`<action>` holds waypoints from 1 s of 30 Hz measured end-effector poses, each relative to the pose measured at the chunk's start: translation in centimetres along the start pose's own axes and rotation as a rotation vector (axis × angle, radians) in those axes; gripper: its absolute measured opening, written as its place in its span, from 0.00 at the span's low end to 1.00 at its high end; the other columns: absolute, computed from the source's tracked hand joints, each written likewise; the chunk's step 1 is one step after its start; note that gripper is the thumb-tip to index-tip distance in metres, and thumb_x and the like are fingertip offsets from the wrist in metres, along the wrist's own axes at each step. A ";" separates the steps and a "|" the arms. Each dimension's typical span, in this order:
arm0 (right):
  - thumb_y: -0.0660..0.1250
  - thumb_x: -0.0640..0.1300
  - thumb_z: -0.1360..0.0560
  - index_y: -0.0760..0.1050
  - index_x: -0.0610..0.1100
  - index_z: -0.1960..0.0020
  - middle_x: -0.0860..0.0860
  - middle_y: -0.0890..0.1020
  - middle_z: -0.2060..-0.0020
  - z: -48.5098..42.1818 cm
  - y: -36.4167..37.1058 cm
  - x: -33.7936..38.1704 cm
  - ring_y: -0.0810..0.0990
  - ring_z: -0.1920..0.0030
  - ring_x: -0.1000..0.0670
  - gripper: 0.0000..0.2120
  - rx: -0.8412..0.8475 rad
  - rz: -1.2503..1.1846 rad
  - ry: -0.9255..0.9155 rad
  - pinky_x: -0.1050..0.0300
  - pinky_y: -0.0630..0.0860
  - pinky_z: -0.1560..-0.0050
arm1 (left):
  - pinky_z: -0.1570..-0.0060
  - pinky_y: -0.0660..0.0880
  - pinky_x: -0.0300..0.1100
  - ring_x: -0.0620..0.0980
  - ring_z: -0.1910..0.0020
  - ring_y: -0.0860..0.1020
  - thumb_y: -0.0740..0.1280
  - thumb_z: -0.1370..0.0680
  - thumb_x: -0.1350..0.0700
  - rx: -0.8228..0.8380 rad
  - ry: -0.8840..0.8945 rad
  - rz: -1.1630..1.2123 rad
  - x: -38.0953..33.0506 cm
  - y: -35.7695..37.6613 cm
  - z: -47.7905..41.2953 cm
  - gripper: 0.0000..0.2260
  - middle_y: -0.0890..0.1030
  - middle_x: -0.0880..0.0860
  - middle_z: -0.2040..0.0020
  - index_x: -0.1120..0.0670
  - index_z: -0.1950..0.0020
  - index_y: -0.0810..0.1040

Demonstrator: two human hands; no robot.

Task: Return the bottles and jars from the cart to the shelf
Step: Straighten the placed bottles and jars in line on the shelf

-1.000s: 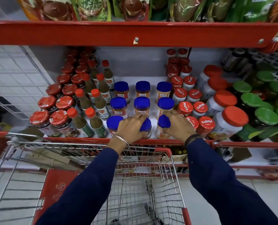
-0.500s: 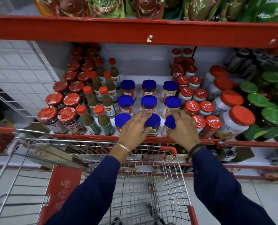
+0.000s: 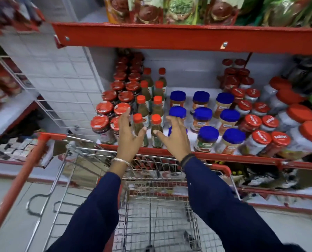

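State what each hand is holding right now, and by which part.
Nothing is held. The left hand and right hand are both open, fingers spread, in front of the green bottles at the shelf's front edge.

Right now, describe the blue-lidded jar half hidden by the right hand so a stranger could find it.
Find the red-edged shelf above the wire cart. Its middle holds three columns of blue-lidded jars. Take the leftmost column's front jar: unlike its neighbours, the open right hand covers most of it.

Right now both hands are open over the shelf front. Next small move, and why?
Probably draw both hands back down into the cart for another item. The left hand and right hand are spread and empty, hovering by the front-row bottles, gripping none.
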State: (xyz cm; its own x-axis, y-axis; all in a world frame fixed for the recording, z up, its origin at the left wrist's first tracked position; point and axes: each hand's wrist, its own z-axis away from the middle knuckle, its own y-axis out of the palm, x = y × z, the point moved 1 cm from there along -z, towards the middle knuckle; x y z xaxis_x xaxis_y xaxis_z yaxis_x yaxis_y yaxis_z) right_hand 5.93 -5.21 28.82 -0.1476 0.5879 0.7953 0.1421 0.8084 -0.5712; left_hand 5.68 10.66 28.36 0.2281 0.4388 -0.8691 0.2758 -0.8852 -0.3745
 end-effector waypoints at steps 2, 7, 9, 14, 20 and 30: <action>0.72 0.51 0.30 0.67 0.42 0.35 0.44 0.71 0.37 -1.2 1.3 0.4 0.72 0.38 0.43 0.28 0.009 0.025 0.008 0.51 0.72 0.46 | 0.30 0.64 0.50 0.50 0.29 0.63 0.69 0.27 0.59 0.157 -0.014 -0.028 0.7 -0.6 -1.7 0.37 0.61 0.53 0.26 0.51 0.25 0.50; 0.73 0.47 0.31 0.71 0.40 0.43 0.43 0.74 0.45 -2.8 3.1 0.1 0.75 0.45 0.43 0.21 -0.011 -0.018 0.079 0.50 0.72 0.48 | 0.34 0.68 0.47 0.46 0.37 0.70 0.65 0.26 0.66 0.375 0.022 -0.117 1.5 -1.2 -3.8 0.29 0.71 0.51 0.33 0.52 0.28 0.60; 0.73 0.46 0.31 0.73 0.40 0.45 0.43 0.76 0.47 -3.0 3.2 -0.2 0.76 0.47 0.43 0.18 -0.039 -0.029 0.079 0.49 0.74 0.48 | 0.36 0.70 0.49 0.49 0.39 0.72 0.65 0.26 0.66 0.377 0.017 -0.114 1.8 -1.4 -4.0 0.25 0.74 0.51 0.39 0.52 0.31 0.65; 0.74 0.42 0.32 0.76 0.41 0.46 0.44 0.80 0.48 -3.6 2.3 -0.7 0.79 0.49 0.46 0.17 0.043 -0.073 0.059 0.50 0.77 0.45 | 0.40 0.75 0.51 0.51 0.45 0.77 0.69 0.28 0.64 0.315 0.017 -0.075 2.3 -1.6 -4.2 0.22 0.78 0.52 0.45 0.52 0.36 0.70; 0.72 0.36 0.31 0.73 0.38 0.41 0.44 0.81 0.47 -3.9 1.3 -0.5 0.78 0.49 0.52 0.19 0.160 -0.148 0.058 0.76 0.72 0.52 | 0.43 0.77 0.55 0.54 0.47 0.79 0.73 0.31 0.59 0.192 -0.009 -0.088 2.7 -1.4 -4.0 0.22 0.82 0.56 0.47 0.52 0.39 0.72; 0.75 0.47 0.33 0.73 0.43 0.45 0.46 0.80 0.50 -3.2 2.3 -0.7 0.78 0.49 0.46 0.20 0.068 0.070 0.036 0.50 0.77 0.49 | 0.44 0.76 0.49 0.54 0.46 0.79 0.71 0.28 0.58 0.194 -0.007 -0.141 2.8 -1.4 -3.4 0.20 0.82 0.56 0.46 0.56 0.37 0.72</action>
State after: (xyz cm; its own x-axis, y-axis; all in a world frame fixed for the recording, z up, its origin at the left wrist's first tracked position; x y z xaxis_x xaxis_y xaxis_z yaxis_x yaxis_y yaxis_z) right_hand 9.47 -3.85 27.58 -0.1044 0.6426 0.7590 0.0841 0.7662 -0.6371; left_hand 9.10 13.63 27.49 0.1939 0.5596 -0.8058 0.1196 -0.8287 -0.5467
